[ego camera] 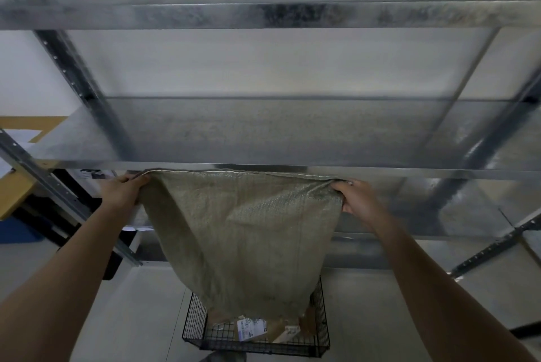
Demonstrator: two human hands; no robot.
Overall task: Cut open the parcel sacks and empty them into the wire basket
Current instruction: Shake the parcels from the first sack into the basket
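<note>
Both hands grip the woven sack's upper corners.
Left hand and right hand clutch the sack; it hangs between them, its mouth over the wire basket of parcels.

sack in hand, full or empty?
Looks empty: the sack hangs flat and slack from the left hand and right hand, parcels lying in the wire basket beneath. Inside unseen.

Figure: a single wide-angle view is taken from head height, directed forward and down. The rack is faced at close range and fills the upper frame; the basket on the floor is seen well below, at bottom centre.
</note>
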